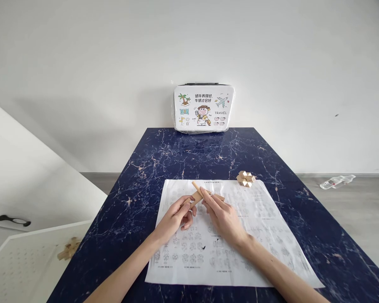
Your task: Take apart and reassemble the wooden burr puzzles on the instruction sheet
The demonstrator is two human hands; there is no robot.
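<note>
Over a printed paper sheet [265,248], my left hand [178,212] pinches a wooden puzzle stick [196,198] between thumb and fingers. My right hand [221,212] grips the crossing wooden pieces from the other side, its fingers laid over them. One stick points up and left past the fingertips, and another piece [220,197] sticks out to the right behind the right hand. My fingers hide how the pieces join. A put-together wooden burr puzzle [246,179] rests at the sheet's upper right edge.
The table [202,155] has a dark blue marbled top. A white cartoon-printed case [204,108] stands at its far end against the wall. Low on the left, more wooden pieces [68,249] lie on a white surface [28,256]. A clear plastic bottle [337,182] lies on the floor at right.
</note>
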